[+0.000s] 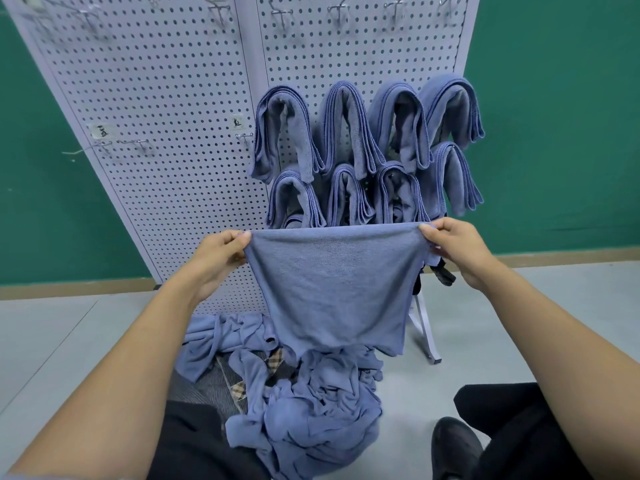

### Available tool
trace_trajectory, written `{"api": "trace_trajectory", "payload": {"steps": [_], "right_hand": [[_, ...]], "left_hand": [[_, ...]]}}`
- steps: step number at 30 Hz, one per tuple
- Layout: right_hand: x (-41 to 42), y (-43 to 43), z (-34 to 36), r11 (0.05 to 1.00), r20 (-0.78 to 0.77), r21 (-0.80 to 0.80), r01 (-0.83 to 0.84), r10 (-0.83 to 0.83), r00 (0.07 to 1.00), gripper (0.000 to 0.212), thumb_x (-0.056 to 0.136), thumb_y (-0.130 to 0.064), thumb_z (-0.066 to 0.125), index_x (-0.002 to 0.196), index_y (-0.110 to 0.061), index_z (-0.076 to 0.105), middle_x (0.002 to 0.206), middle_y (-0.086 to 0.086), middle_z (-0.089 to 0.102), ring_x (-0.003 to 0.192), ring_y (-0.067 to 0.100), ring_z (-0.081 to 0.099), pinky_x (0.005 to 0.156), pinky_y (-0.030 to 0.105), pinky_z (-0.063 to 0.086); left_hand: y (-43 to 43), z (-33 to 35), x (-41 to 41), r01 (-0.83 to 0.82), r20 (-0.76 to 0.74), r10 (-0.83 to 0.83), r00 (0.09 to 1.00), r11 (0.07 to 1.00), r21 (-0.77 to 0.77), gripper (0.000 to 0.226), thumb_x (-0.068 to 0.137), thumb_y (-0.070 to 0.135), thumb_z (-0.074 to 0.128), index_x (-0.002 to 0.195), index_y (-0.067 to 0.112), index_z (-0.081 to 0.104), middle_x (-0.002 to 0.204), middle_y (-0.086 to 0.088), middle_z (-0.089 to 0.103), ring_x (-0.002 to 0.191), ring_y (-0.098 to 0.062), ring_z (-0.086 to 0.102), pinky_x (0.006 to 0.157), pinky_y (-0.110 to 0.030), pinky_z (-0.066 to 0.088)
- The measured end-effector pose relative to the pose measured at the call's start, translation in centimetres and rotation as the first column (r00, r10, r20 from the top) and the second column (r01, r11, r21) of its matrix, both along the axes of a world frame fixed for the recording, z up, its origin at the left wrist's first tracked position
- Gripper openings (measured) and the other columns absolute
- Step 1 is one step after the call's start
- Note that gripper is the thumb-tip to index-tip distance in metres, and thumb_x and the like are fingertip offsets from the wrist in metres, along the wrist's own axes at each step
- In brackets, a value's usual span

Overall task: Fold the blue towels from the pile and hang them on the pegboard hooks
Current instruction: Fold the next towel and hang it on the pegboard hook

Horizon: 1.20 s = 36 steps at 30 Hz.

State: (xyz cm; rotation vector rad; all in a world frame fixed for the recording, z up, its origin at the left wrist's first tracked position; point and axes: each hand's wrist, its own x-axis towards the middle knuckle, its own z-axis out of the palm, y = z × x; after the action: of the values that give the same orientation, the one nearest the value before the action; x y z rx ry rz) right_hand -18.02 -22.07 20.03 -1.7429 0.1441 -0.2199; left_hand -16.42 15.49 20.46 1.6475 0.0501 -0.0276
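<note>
Pinching the top corners of a blue towel (332, 289), the left hand (221, 252) at 9 o'clock and the right hand (453, 249) at 3 o'clock hold it stretched flat and hanging. Below, at 6 o'clock, the pile (304, 410) of crumpled towels lies on the floor (52, 341). Beyond, at 12 o'clock, folded towels (367, 143) drape in two rows on the pegboard (156, 98), with bare hooks (138, 145) at 10 o'clock.

- Light was soft, even and fairly bright, seemingly from overhead.
- Shadows were faint, deepest within the folds of the pile (311, 410).
- Wide-angle distortion bowed the edges of the pegboard (166, 98) and stretched the corners.
- The top hooks (86, 22) looked blurred; the centre was sharp.
</note>
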Motion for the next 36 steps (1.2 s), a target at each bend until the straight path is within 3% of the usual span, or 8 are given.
{"api": "trace_trajectory", "payload": {"steps": [6,10,12,17,24,27,31,36], "right_hand": [[-0.4,1.7,0.7,0.944,-0.152,0.33,0.008,0.045,0.987,0.03,0.09,-0.018,0.065,0.065,-0.015,0.049,0.048,-0.004,0.047,0.042,0.008,0.041,0.046,0.019,0.041],[-1.0,4.1,1.8,0.936,-0.14,0.35,-0.046,0.1,0.985,0.016,0.093,-0.005,0.059,0.077,-0.01,0.058,0.048,-0.005,0.051,0.034,0.0,0.045,0.043,0.013,0.045],[-1.2,5.5,2.0,0.949,-0.106,0.299,-0.094,0.131,0.986,0.013,0.091,-0.001,0.059,0.081,-0.009,0.059,0.059,0.002,0.05,0.038,0.002,0.046,0.049,0.014,0.051],[-1.9,9.0,2.1,0.978,0.023,0.136,-0.156,0.154,0.988,0.012,0.086,0.004,0.064,0.08,-0.006,0.06,0.063,0.005,0.055,0.043,0.005,0.049,0.05,0.016,0.049],[-2.6,10.2,2.2,0.985,0.088,0.065,-0.161,0.155,0.984,0.003,0.088,-0.009,0.067,0.09,-0.008,0.068,0.074,0.003,0.065,0.067,0.01,0.063,0.07,0.023,0.056],[-2.8,10.2,2.5,0.971,0.077,0.151,-0.187,0.177,0.981,0.011,0.092,-0.003,0.057,0.098,-0.004,0.067,0.081,0.009,0.068,0.07,0.012,0.067,0.077,0.027,0.059],[-3.2,10.1,2.8,0.936,0.035,0.268,-0.226,0.225,0.974,0.015,0.091,0.007,0.051,0.098,-0.004,0.057,0.092,0.019,0.07,0.077,0.02,0.071,0.072,0.025,0.059],[-2.5,8.8,2.2,0.957,0.054,0.184,-0.222,0.216,0.975,0.028,0.086,0.013,0.051,0.101,-0.011,0.051,0.095,0.013,0.065,0.079,0.018,0.065,0.074,0.023,0.057]], "left_hand": [[-1.9,0.5,-0.5,-0.145,-0.294,0.041,0.955,0.929,-0.342,0.012,0.094,0.018,0.057,0.088,0.008,0.06,0.073,-0.004,0.064,0.059,-0.012,0.063,0.049,-0.02,0.054],[-5.2,1.2,-0.9,-0.133,-0.248,0.039,0.968,0.918,-0.375,0.008,0.093,0.011,0.059,0.087,0.006,0.061,0.067,-0.004,0.07,0.066,-0.014,0.067,0.059,-0.024,0.058],[-7.3,1.5,-1.4,-0.085,-0.195,0.017,0.981,0.933,-0.348,0.007,0.091,0.006,0.061,0.084,0.006,0.064,0.068,-0.005,0.07,0.068,-0.015,0.067,0.073,-0.028,0.058],[-11.7,1.7,-2.8,0.056,-0.077,-0.075,0.994,0.973,-0.226,0.004,0.089,0.006,0.064,0.091,0.007,0.067,0.069,-0.002,0.072,0.064,-0.01,0.069,0.064,-0.022,0.057],[-13.2,1.6,-2.6,0.047,-0.009,-0.048,0.999,0.989,-0.142,0.022,0.087,0.018,0.069,0.106,0.007,0.07,0.094,-0.004,0.072,0.087,-0.013,0.068,0.082,-0.024,0.056],[-13.2,1.7,-2.5,0.031,0.044,-0.027,0.999,0.994,-0.105,0.023,0.083,0.026,0.074,0.099,0.011,0.073,0.084,-0.001,0.068,0.075,-0.008,0.061,0.075,-0.021,0.053],[-13.3,1.5,-2.5,0.038,0.103,-0.034,0.994,0.999,-0.037,0.009,0.082,0.016,0.074,0.09,0.011,0.072,0.074,0.002,0.069,0.059,0.002,0.059,0.059,-0.013,0.046],[-13.1,1.5,-2.0,0.043,0.092,-0.04,0.995,0.999,-0.031,0.011,0.088,0.005,0.059,0.087,0.01,0.069,0.058,0.006,0.056,0.054,-0.007,0.045,0.061,-0.02,0.039]]}}
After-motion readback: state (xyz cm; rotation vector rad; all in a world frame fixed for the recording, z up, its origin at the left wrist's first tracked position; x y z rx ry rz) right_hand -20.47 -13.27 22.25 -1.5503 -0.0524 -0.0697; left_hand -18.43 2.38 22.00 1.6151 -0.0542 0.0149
